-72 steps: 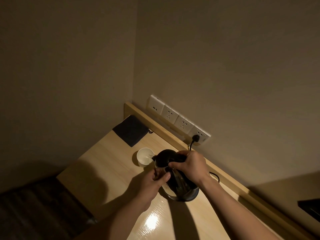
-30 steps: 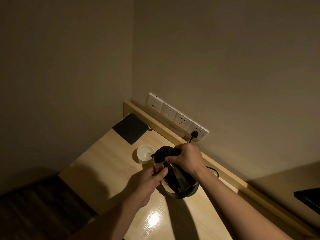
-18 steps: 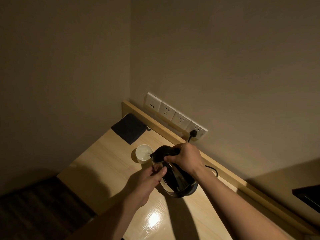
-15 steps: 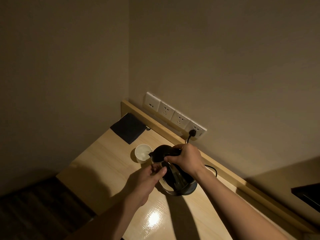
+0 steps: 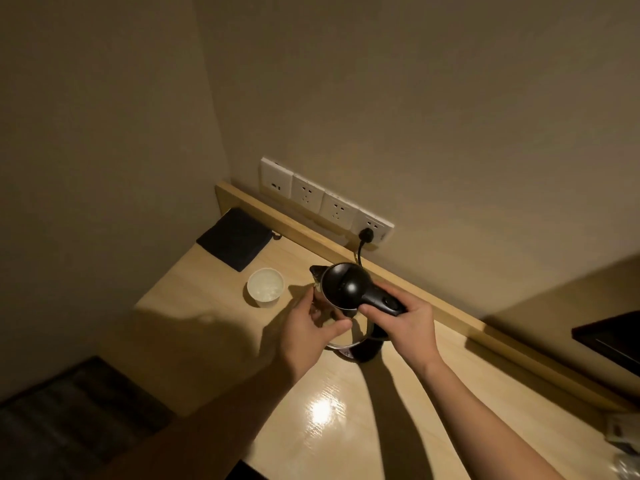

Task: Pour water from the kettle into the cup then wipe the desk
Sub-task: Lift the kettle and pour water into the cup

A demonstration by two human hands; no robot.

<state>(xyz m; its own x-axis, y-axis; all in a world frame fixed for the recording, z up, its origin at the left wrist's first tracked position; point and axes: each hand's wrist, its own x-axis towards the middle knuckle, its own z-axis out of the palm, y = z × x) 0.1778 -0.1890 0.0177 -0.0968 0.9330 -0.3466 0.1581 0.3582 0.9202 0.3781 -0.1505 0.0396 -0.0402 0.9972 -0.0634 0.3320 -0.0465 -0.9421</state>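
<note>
The kettle (image 5: 341, 289), black-lidded with a shiny body, stands upright on the light wooden desk (image 5: 214, 317), spout pointing left. My right hand (image 5: 407, 327) grips its black handle. My left hand (image 5: 308, 327) rests against the kettle's left side, fingers curled on the body. A small white cup (image 5: 265, 287) holding water stands on the desk just left of the spout, apart from both hands. A dark folded cloth (image 5: 235, 238) lies in the far left corner.
A black cord (image 5: 360, 249) runs from the kettle to a plug in the row of wall sockets (image 5: 322, 202) above the desk's raised back edge (image 5: 450, 317). A dark object (image 5: 609, 337) sits at the right. The desk's left edge drops to a dark floor.
The kettle was tilted with its spout at the cup; it now stands upright on the desk. The cup now shows water. Both hands stay on the kettle.
</note>
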